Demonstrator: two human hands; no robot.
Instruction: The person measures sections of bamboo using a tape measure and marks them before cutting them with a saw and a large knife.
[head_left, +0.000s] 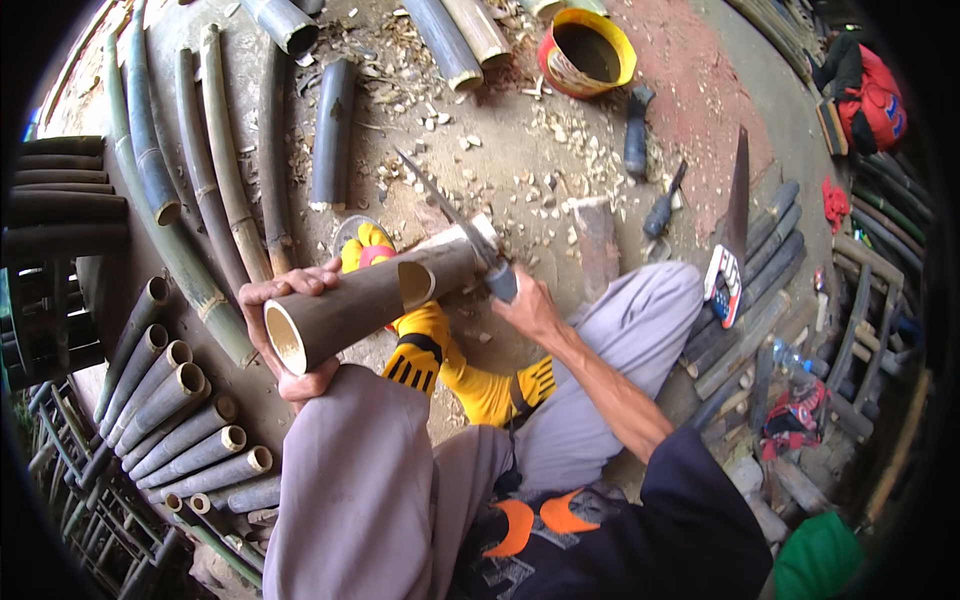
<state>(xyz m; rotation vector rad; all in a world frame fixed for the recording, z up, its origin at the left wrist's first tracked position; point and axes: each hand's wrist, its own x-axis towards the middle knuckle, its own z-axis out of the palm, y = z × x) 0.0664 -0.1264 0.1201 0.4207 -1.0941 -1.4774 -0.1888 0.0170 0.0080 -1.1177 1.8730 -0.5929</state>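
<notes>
Across the lap, a short bamboo tube (pixel 370 300) was gripped near its open end by the left hand (pixel 290 340), fingers wrapped around it from both sides, tube tilted with the far end resting on a wooden block (pixel 455 240). Right hand (pixel 525 305) was closed on the handle of a long-bladed knife (pixel 455 215), blade angled up and away, edge set at the tube's far end beside a scooped notch cut (pixel 415 283).

Judged for the cut: tube best kept pressed onto the block so it could not roll; blade worked away from the body and clear of the yellow-socked foot (pixel 425 340) directly under the tube; holding hand kept at the near end, well apart from the edge; shallow strokes preferred so the wall would not split.

Tube appearance: dark brown-olive skin, pale cream wall at the cut ring, hollow, fairly thick-walled, notch showing pale inner surface.

Around: similar cut tubes (pixel 185 420) stacked at left, long green culms (pixel 190 170) beyond, chips scattered on the ground, yellow-rimmed bucket (pixel 585 50) further off, handsaw (pixel 730 240) at right.
</notes>
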